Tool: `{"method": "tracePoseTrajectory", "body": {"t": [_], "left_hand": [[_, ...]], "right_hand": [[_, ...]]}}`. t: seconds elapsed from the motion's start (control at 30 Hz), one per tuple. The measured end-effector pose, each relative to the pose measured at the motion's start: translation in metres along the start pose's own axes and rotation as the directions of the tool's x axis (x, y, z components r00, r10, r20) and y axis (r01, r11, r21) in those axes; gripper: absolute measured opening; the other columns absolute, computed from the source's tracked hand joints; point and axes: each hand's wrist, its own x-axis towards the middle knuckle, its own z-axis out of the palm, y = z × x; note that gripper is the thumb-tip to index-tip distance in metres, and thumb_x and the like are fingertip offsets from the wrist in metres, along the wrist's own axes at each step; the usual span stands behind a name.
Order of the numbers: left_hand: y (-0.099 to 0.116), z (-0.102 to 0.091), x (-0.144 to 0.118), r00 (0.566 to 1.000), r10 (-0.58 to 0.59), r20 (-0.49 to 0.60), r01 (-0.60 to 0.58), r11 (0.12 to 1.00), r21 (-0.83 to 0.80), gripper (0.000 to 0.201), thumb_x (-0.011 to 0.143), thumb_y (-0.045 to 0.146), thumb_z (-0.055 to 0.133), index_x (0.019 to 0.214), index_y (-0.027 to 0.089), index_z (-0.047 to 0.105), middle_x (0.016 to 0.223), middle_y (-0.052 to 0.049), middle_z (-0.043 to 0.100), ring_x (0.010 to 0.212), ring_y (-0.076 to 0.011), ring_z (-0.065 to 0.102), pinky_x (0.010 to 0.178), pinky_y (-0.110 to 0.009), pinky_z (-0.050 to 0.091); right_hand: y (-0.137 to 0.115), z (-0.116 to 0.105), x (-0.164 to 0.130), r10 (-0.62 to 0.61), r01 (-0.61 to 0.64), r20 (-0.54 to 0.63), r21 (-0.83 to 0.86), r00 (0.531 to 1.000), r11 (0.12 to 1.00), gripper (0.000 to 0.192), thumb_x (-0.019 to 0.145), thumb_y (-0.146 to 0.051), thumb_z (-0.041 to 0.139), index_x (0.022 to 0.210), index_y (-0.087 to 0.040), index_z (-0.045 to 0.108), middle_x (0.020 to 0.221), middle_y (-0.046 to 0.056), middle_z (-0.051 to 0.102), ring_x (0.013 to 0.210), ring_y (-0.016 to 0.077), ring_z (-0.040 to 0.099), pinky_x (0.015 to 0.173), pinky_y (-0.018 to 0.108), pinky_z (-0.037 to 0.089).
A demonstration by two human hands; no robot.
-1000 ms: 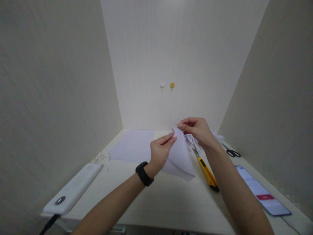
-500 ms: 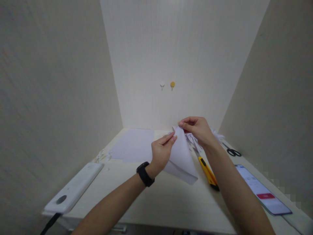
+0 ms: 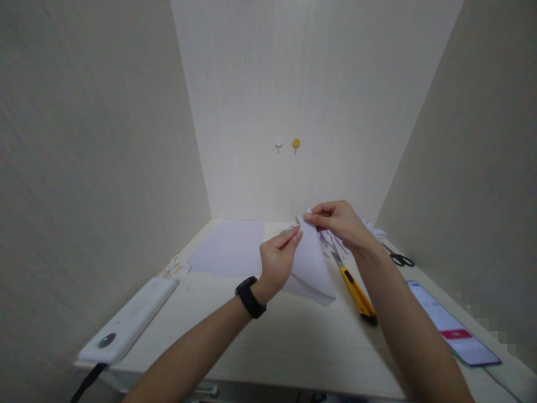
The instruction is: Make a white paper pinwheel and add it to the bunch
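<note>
Between my hands, raised above the table, is a folded sheet of white paper [image 3: 311, 263], with its lower corner slanting down to the right. My left hand [image 3: 280, 254] is closed, pinching the paper's left edge between thumb and fingertips. A little higher and to the right, my right hand [image 3: 338, 223] pinches the top of the sheet, where a small point of paper sticks up past the fingers. Just right of the paper lies a yellow utility knife [image 3: 356, 294], its blade pointing away from me.
Flat white sheets [image 3: 235, 249] lie at the back left, with paper scraps [image 3: 178, 266] beside them. A white device [image 3: 130, 322] with a black cable is at the left edge. Black-handled scissors [image 3: 401, 259] and a lit phone [image 3: 455, 324] lie on the right. Two hooks [image 3: 296, 144] hang on the wall.
My right hand has shifted slightly down along the paper's top, so a small tip now shows above the fingers. The sheet's lower corner has risen a little. My left hand stays nearly still.
</note>
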Motion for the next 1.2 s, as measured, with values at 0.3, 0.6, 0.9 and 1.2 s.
{"method": "tracePoseTrajectory", "body": {"t": [0.3, 0.6, 0.9, 1.2], "left_hand": [[-0.001, -0.001, 0.0, 1.0, 0.026, -0.003, -0.026, 1.0, 0.001, 0.019, 0.081, 0.024, 0.072, 0.099, 0.022, 0.078, 0.102, -0.003, 0.076, 0.093, -0.0194, 0.073, 0.092, -0.032, 0.057], [-0.005, -0.001, 0.001, 0.995, 0.099, 0.013, -0.099, 0.995, 0.031, 0.019, 0.085, 0.023, 0.069, 0.102, 0.024, 0.077, 0.102, -0.003, 0.076, 0.092, -0.0179, 0.073, 0.088, -0.03, 0.058], [-0.006, -0.001, -0.001, 0.991, 0.131, 0.009, -0.131, 0.991, 0.038, 0.019, 0.085, 0.022, 0.068, 0.102, 0.023, 0.077, 0.102, -0.004, 0.076, 0.092, -0.0188, 0.073, 0.089, -0.032, 0.058], [-0.001, 0.0, -0.002, 0.995, 0.093, 0.021, -0.094, 0.994, 0.06, 0.019, 0.085, 0.024, 0.068, 0.101, 0.024, 0.077, 0.102, -0.004, 0.076, 0.092, -0.0197, 0.073, 0.089, -0.034, 0.058]], "right_hand": [[-0.001, 0.005, 0.001, -0.013, 0.018, -0.108, 0.047, 0.994, 0.999, 0.037, 0.05, -0.045, 0.086, 0.062, -0.013, 0.071, 0.056, 0.003, 0.063, 0.052, 0.0112, 0.054, 0.052, 0.026, 0.045], [0.004, 0.006, 0.003, -0.015, 0.025, -0.144, 0.066, 0.989, 0.998, 0.036, 0.048, -0.043, 0.087, 0.062, -0.014, 0.073, 0.055, 0.003, 0.064, 0.051, 0.012, 0.054, 0.052, 0.027, 0.047], [0.0, 0.01, 0.004, -0.008, 0.028, -0.198, 0.099, 0.98, 0.995, 0.031, 0.046, -0.04, 0.086, 0.058, -0.015, 0.073, 0.052, 0.003, 0.064, 0.049, 0.0123, 0.054, 0.049, 0.027, 0.046], [0.003, 0.015, 0.005, 0.002, 0.057, -0.335, 0.167, 0.942, 0.984, 0.015, 0.05, -0.029, 0.08, 0.052, -0.017, 0.072, 0.05, 0.004, 0.065, 0.048, 0.0147, 0.056, 0.05, 0.029, 0.046]]}}
